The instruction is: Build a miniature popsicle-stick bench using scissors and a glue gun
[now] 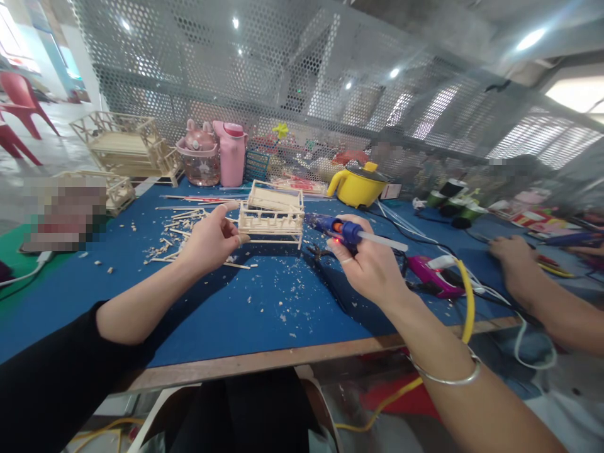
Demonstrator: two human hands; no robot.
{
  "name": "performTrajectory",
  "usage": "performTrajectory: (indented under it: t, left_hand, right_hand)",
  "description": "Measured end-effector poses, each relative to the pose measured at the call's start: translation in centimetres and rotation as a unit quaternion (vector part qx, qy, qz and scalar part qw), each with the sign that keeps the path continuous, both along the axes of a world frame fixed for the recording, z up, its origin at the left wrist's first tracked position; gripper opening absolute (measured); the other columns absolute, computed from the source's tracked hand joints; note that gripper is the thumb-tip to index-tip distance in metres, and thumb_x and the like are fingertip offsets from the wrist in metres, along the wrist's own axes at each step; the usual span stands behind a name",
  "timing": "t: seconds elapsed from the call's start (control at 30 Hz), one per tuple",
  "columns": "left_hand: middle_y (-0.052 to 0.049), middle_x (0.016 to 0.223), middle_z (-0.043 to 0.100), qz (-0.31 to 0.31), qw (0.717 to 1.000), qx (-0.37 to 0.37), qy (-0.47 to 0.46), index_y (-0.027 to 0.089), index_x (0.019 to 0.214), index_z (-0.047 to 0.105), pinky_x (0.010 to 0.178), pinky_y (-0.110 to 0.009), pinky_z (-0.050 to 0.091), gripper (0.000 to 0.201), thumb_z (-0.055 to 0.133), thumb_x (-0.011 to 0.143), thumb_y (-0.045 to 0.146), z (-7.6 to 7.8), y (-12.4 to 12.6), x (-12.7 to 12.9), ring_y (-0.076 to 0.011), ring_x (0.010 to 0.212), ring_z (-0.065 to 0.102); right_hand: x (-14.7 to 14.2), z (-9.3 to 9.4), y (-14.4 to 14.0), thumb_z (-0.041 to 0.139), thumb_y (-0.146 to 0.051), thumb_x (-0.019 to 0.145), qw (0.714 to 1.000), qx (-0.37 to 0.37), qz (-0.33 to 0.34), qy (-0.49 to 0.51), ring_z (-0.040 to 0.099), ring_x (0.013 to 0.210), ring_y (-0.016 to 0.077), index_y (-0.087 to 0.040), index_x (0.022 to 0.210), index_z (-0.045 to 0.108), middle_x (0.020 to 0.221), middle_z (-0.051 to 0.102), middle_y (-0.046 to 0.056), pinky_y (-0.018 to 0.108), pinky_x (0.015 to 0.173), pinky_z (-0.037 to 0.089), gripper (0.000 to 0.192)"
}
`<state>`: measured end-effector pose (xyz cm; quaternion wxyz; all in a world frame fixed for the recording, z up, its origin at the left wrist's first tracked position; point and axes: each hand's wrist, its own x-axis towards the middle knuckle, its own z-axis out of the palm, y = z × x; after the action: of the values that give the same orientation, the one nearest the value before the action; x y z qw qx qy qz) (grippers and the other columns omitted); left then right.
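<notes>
Fingers [226,208] of the left hand [207,244] are curled at the frame's [272,215] end.
Left of the pot [361,190], it is perhaps steadied, though pinching cannot be told; before the pot, the gun [348,231] is gripped by the right hand [377,270], seemingly for aiming at the frame.

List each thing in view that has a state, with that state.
Wooden frame, upright
Left hand, at frame's end, grip unclear
Glue gun, red light on, glue stick protruding
Right hand, closed around glue gun
Loose sticks, scattered
Yellow pot, lid on
Pink flask, upright
Ceiling light, lit
</notes>
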<state>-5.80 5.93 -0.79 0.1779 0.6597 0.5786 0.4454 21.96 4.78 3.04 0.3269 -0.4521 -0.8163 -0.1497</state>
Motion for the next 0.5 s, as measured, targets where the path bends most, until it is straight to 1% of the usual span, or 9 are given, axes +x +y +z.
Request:
performTrajectory:
  t: [0.27, 0.5]
  left_hand:
    - [0.003, 0.069, 0.06, -0.009, 1.0, 0.003, -0.004, 0.019, 0.128, 0.043, 0.064, -0.03, 0.044, 0.063, 0.064, 0.07, 0.03, -0.14, 0.06, -0.01, -0.0138, 0.061, 0.057]
    - [0.003, 0.068, 0.059, -0.004, 1.0, -0.004, -0.002, 0.019, 0.128, 0.043, 0.064, -0.03, 0.044, 0.064, 0.065, 0.069, 0.03, 0.02, -0.03, 0.03, -0.0141, 0.062, 0.057]
  right_hand:
    - [0.08, 0.1, -0.07, 0.045, -0.037, 0.089, 1.0, 0.004, -0.003, -0.002, 0.064, 0.092, 0.0271, -0.019, 0.116, 0.049, 0.118, 0.059, 0.01, 0.038, 0.073, 0.052, 0.033]
    - [-0.07, 0.18, -0.09, 0.045, -0.036, 0.088, 1.0, 0.006, -0.005, -0.006, 0.064, 0.089, 0.0271, -0.02, 0.115, 0.049, 0.117, 0.059, 0.01, 0.038, 0.071, 0.053, 0.031]
